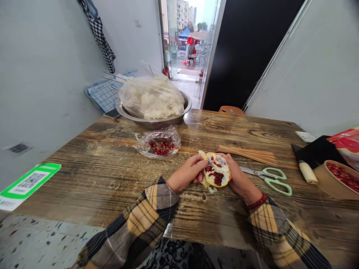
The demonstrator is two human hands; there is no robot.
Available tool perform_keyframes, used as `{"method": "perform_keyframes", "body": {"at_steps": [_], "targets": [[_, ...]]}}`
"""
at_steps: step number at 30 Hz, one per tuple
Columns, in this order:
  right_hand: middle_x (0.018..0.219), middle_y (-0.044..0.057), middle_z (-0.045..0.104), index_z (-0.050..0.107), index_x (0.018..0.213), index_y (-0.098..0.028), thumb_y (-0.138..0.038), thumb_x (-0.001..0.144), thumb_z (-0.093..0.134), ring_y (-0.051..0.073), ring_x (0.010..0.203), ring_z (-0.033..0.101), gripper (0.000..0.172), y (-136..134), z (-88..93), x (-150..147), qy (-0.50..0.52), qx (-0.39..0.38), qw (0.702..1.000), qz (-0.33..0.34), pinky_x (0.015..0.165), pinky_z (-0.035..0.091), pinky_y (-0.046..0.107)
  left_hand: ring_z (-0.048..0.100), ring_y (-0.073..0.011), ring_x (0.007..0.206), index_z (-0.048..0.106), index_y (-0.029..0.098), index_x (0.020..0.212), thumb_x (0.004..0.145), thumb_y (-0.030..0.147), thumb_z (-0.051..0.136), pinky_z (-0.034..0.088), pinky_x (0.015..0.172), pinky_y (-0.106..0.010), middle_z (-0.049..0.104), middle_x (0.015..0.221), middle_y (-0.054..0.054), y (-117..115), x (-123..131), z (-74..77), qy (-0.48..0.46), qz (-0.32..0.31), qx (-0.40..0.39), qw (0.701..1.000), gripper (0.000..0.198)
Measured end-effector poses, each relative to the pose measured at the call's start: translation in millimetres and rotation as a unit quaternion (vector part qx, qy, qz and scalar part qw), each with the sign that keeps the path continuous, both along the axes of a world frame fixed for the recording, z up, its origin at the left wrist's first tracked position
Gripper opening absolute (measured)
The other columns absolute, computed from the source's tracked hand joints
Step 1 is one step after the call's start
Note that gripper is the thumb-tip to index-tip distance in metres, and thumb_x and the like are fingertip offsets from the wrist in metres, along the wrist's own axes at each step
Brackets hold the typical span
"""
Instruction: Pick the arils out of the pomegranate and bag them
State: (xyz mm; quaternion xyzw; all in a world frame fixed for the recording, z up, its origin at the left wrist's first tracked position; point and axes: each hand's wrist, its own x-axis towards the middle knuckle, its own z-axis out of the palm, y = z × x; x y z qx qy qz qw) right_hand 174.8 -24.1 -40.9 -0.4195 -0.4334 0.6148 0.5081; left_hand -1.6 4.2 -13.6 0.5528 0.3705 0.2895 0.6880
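Observation:
Between my two hands is an opened pomegranate (224,175), its cut face showing dark red seeds, white pith and a yellowish rind. My left hand (188,172) grips its left edge, the thumb lying at the seeds and the other fingers curled beneath. My right hand (238,175) wraps round the right side, with most of its fingers hidden behind the fruit. Small pale scraps of pith (212,190) lie on the table just below. Farther off to the left, a clear plastic bag (143,140) holds loose pomegranate seeds (162,147).
Scissors with green handles (276,173) and a bundle of thin wooden sticks (249,152) lie right of my hands. A paper bowl (328,181) of red seeds stands far right, by a pale handle (307,172). A metal basin (157,123) with a bagged whitish mass stands behind.

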Motion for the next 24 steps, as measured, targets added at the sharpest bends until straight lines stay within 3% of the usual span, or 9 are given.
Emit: {"method": "perform_keyframes", "body": {"at_steps": [5,11,18,24], "targets": [[0.108,0.005,0.071,0.060,0.114,-0.023,-0.062,0.084,0.050,0.023,0.097,0.066,0.050,-0.3,-0.2,0.1,-0.015,0.004,1.000,-0.002,0.089,0.048,0.037,0.045,-0.0029,0.045,0.054,0.013,0.094,0.073,0.040,0.068,0.032,0.041,-0.015,0.054,0.065,0.004,-1.0,-2.1,3.8,0.009,-0.017,0.017,1.000,0.037],[0.105,0.004,0.071,0.060,0.115,-0.024,-0.062,0.085,0.049,0.022,0.095,0.065,0.049,3.5,-5.6,2.6,-0.038,0.023,0.999,0.019,0.085,0.050,0.035,0.044,-0.0035,0.043,0.057,0.012,0.099,0.078,0.030,0.062,0.032,0.039,-0.015,0.054,0.060,0.005,-2.0,-0.4,6.9,0.029,-0.026,0.033,0.999,0.028],[0.110,0.004,0.070,0.061,0.119,-0.023,-0.059,0.090,0.042,0.022,0.098,0.065,0.050,-0.4,-1.0,1.0,-0.088,0.064,0.994,0.009,0.088,0.049,0.035,0.046,-0.0036,0.040,0.058,0.011,0.098,0.074,0.014,0.056,0.030,0.036,-0.013,0.055,0.060,0.004,-1.4,0.5,5.2,0.065,-0.003,0.036,0.997,0.025],[0.114,0.005,0.069,0.060,0.120,-0.023,-0.059,0.090,0.040,0.024,0.101,0.064,0.051,-2.9,6.1,-1.2,-0.108,0.094,0.990,0.016,0.089,0.049,0.037,0.046,-0.0048,0.040,0.056,0.013,0.095,0.073,0.017,0.056,0.030,0.034,-0.015,0.054,0.060,0.005,2.5,0.3,0.9,0.070,0.004,0.018,0.997,0.022]]}}
